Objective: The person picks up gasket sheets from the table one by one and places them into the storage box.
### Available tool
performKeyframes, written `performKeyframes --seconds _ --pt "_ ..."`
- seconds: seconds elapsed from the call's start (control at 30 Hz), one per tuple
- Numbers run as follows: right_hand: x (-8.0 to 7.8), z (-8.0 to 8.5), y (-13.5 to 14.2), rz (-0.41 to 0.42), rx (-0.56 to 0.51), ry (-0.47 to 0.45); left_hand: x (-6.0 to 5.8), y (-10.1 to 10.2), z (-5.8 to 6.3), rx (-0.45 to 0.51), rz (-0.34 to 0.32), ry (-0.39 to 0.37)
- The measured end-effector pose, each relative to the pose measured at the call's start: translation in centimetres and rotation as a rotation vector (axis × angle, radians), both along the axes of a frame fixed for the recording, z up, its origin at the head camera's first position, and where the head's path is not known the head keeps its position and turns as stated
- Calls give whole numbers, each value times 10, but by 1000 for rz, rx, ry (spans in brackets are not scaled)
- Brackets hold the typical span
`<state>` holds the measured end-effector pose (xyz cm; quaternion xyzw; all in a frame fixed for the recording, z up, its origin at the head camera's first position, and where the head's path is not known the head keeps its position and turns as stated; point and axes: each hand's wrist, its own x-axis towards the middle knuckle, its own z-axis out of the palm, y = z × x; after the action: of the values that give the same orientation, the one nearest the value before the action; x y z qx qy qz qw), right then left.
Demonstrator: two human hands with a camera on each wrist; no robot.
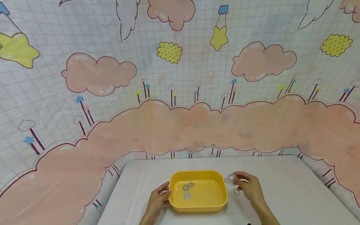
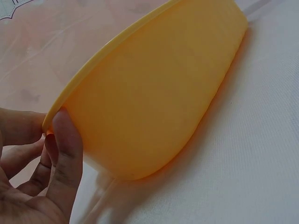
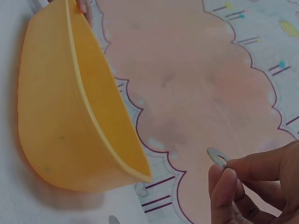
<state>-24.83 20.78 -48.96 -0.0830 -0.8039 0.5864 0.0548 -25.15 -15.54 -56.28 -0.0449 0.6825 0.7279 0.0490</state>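
A shallow yellow plastic bin (image 1: 198, 207) stands on the white tabletop. Inside it, toward the left, lie a few flat metal washers (image 1: 187, 196). My left hand (image 1: 157, 199) grips the bin's left rim, thumb on the outer wall (image 2: 140, 107) and fingers about the edge. Just beyond the right side of the bin, my right hand (image 1: 251, 186) pinches one washer (image 3: 217, 155) between thumb and fingertips, above the table. Loose washers (image 1: 236, 191) lie beneath and beside that hand; its fingers partly hide some.
White cloth covers the table (image 1: 292, 184). Behind it hangs a patterned curtain (image 1: 197, 131) with clouds and stars, which also runs down both sides. A small dark object (image 1: 248, 223) shows at the bottom edge of the head view.
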Motion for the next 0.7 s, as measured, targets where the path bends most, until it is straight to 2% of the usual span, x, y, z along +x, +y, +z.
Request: performKeyframes --seconds 0.37,0.7 --pt "-3 2 -18 13 -47 -17 -3 -2 -1 -3 -6 -6" --pt "-8 3 -38 30 -95 -27 -6 -3 3 -3 -13 -10"
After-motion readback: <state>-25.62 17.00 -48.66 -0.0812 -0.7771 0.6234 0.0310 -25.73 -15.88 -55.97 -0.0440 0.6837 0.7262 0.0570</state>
